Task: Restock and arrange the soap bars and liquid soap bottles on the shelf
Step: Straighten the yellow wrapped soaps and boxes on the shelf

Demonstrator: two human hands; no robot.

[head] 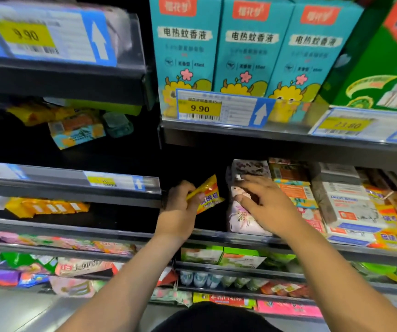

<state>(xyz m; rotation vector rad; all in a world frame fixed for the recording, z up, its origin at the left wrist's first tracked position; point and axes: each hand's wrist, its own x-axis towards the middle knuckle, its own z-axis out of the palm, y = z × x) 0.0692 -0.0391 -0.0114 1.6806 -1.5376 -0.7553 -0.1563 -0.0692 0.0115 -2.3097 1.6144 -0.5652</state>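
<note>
Forearms [125,279] reach up. Left hand [180,207] fingers [186,188] pinch yellow soap packet [208,196], likely waiting for a slot. Right hand [268,207] fingers [252,182] spread flat on pink floral pack [240,219], probably steadying it upright; boxed soaps [350,207] just right of those fingers, same shelf [216,234].

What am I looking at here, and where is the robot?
There is no robot: a person works with bare hands, and the one picture comes from a camera worn on their head, looking forward and down. The left hand grips a small yellow plastic soap packet. The right hand rests on a stack of pale pink flowered soap packs on the dark metal shelf. White and orange boxed soaps sit to their right, and tall teal cardboard boxes stand on the shelf above.
</note>
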